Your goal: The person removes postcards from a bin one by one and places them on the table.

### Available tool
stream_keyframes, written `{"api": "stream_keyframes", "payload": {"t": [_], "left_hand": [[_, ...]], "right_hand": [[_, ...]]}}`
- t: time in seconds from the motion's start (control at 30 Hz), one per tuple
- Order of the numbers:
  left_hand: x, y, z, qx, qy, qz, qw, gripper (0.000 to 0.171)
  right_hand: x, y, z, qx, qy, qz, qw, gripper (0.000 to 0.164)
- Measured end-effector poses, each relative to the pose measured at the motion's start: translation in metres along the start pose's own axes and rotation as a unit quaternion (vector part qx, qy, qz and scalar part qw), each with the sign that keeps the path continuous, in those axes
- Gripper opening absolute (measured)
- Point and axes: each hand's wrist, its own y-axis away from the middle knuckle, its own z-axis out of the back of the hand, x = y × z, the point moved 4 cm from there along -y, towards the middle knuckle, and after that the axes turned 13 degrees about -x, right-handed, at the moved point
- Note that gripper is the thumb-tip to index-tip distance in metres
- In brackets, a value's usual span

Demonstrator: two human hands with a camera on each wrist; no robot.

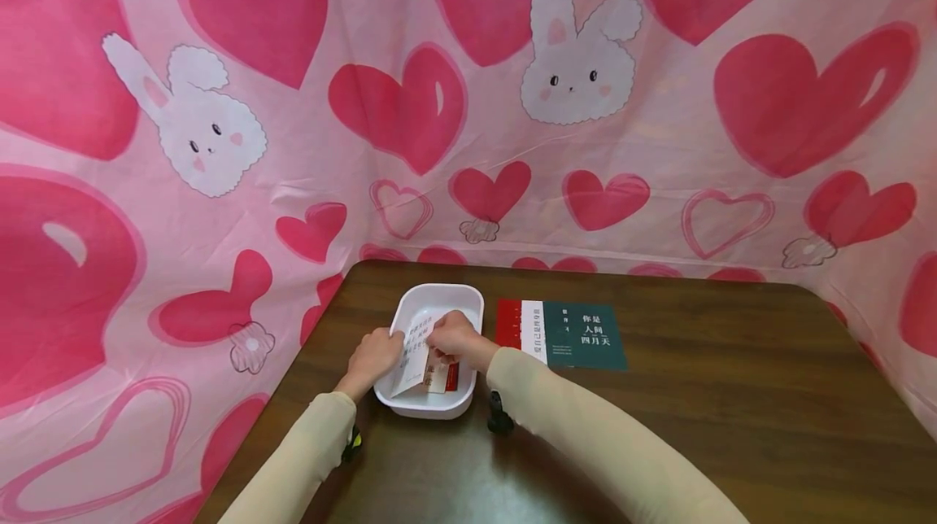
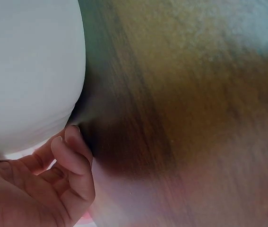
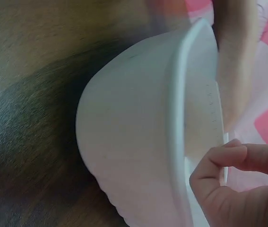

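A white plastic tub (image 1: 432,408) stands toward the left of the table. My left hand (image 1: 373,357) holds the tub's left rim, its fingers curled along the outer wall in the left wrist view; the thumb is hidden there. Inside the tub, my right hand (image 1: 457,338) pinches a white card (image 1: 411,365) with printed characters, which stands tilted. In the right wrist view, bent fingers and thumb meet at the edge of this card (image 3: 211,106). Under it lie more cards (image 1: 437,379), one partly red, mostly covered.
Right of the tub, a red-and-white card (image 1: 533,329) and a dark green card (image 1: 589,337) with white characters lie side by side on the brown wooden table (image 1: 703,410). Pink cloth (image 1: 498,133) with hearts and rabbits hangs behind and to the left.
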Motion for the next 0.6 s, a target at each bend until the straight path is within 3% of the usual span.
{"api": "stream_keyframes", "payload": {"t": [0.2,0.6], "left_hand": [[-0.001,0.001,0.0,0.003,0.01,0.006,0.9999,0.043],[0.0,0.001,-0.001,0.0,0.004,0.006,1.0,0.042]], "right_hand": [[-0.001,-0.001,0.004,-0.032,0.075,0.044,0.996,0.01],[-0.003,0.0,0.019,-0.057,0.079,0.059,0.993,0.01]]}}
